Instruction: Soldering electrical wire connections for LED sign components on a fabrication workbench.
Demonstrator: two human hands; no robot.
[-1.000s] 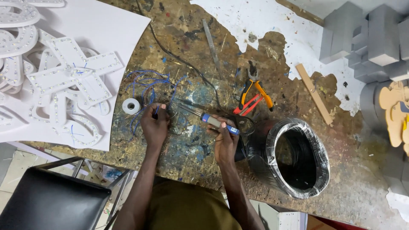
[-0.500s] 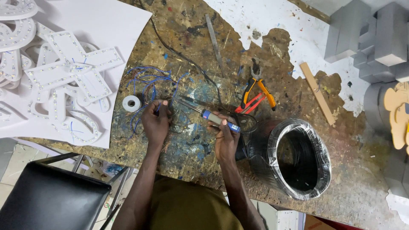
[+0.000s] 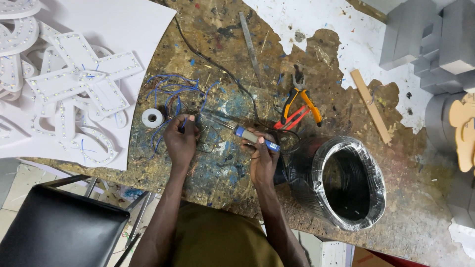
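Observation:
My right hand [image 3: 262, 158] grips a soldering iron [image 3: 250, 136] by its blue handle, the metal tip pointing left toward my left hand. My left hand [image 3: 180, 138] pinches thin blue wire [image 3: 170, 94] from a loose tangle lying on the worn, paint-stained workbench [image 3: 232, 64]. The iron's tip sits close to the fingers of the left hand; whether it touches the wire is too small to tell.
A small white solder roll [image 3: 152, 117] lies left of the left hand. White letter shapes with LED dots [image 3: 74, 89] cover a white sheet at left. Orange-handled pliers [image 3: 299, 101], a metal file [image 3: 250, 42], a wooden stick [image 3: 371, 106], a black wire coil [image 3: 346, 183], grey blocks [image 3: 435, 44], a black stool [image 3: 59, 232].
The view has shifted slightly. Both hands stay in nearly the same place, the iron still pointing at the left hand's wire.

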